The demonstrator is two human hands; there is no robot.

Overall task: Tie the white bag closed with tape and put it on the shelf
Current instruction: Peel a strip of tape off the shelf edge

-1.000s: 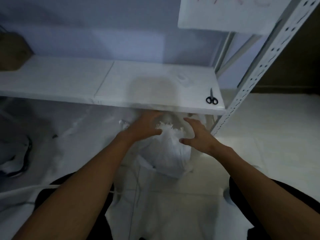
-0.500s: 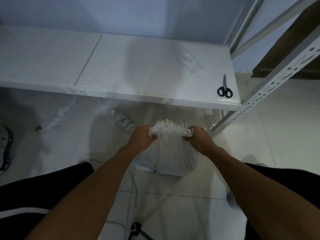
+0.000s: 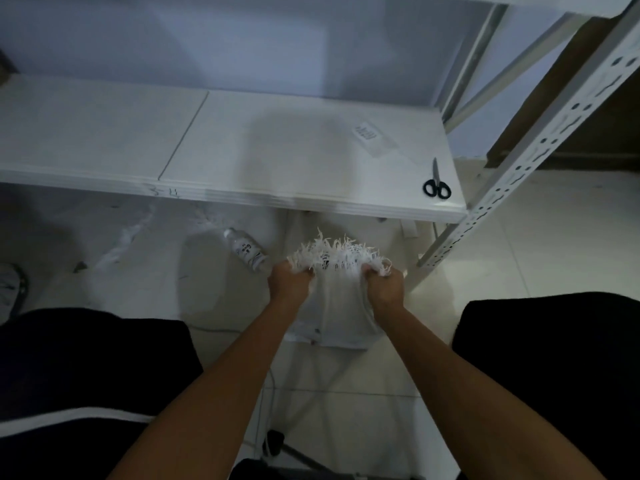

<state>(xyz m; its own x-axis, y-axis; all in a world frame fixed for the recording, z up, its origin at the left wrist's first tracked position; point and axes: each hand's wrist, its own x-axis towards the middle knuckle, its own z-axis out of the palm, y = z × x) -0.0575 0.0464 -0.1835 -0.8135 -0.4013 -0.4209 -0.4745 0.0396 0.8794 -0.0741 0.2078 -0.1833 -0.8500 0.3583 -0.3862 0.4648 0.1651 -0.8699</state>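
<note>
Black-handled scissors (image 3: 436, 183) lie closed near the right front corner of the white board, blades pointing away. Further back on the same board sits a small clear label (image 3: 372, 135) with dark print. On the tiled floor (image 3: 519, 258) below, a small bottle (image 3: 246, 251) lies on its side. White shreds (image 3: 121, 242) are scattered to its left. A dark shoe (image 3: 12, 289) shows at the left edge.

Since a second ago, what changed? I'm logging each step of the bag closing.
Both hands, left hand and right hand, went from resting open on the white bag to gripping its frayed mouth at either side. The scissors stay on the shelf.
</note>
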